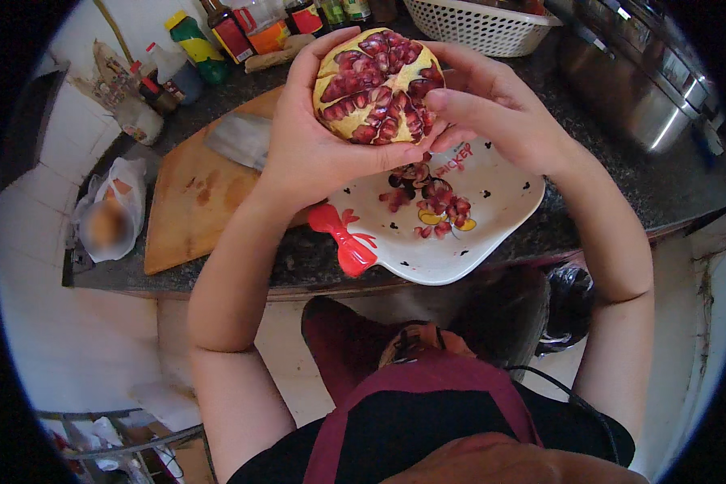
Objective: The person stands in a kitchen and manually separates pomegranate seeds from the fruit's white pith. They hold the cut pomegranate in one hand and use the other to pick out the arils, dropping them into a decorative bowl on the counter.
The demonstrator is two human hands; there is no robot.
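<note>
A cut pomegranate point(380, 88) is held up with its open face of red seeds and yellowish membrane towards me. My left hand point(327, 133) grips its left side and lower edge, the thumb lying along the bottom. On the right side my right hand point(490, 109) holds it too, its thumb at the rim of the cut face. Below them stands a white dish point(496, 224) with small black marks and a red bow-shaped handle point(345, 242). Loose pomegranate seeds point(444, 202) lie in a pile in the dish.
A wooden cutting board point(187, 193) lies left of the dish, with a broad cleaver blade point(242, 139) on it. A plastic bag point(112, 212) sits farther left. Several bottles point(199, 48), a white perforated basket point(484, 30) and a steel pot point(635, 78) stand at the back.
</note>
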